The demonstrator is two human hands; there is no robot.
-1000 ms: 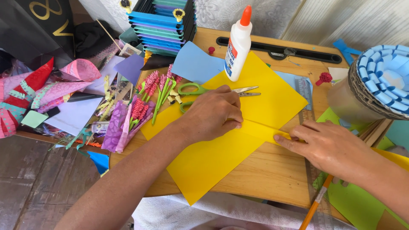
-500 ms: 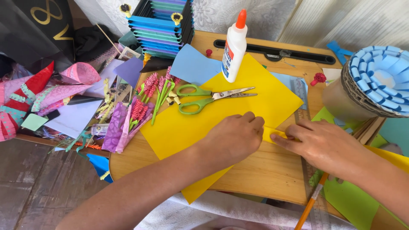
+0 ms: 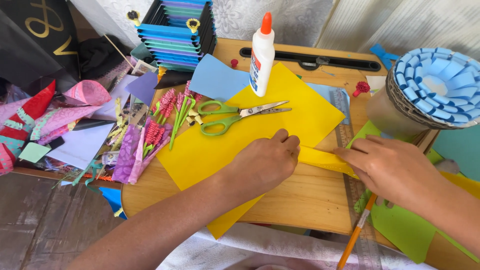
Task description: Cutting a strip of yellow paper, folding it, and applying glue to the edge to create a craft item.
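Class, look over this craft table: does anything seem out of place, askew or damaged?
Nothing looks damaged or spilled. The yellow paper lies skewed, one corner hanging over the wooden board's near edge. The left hand presses it flat while the right hand pinches its edge. The green-handled scissors rest open on the sheet.

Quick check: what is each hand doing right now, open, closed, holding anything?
Left hand: curled, pressing down on the yellow paper.
Right hand: fingers pinching the folded edge of the same sheet.

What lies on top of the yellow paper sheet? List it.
Green-handled scissors, a white glue bottle standing on its upper edge, and the left hand pressing it. Anything beneath that hand is hidden.
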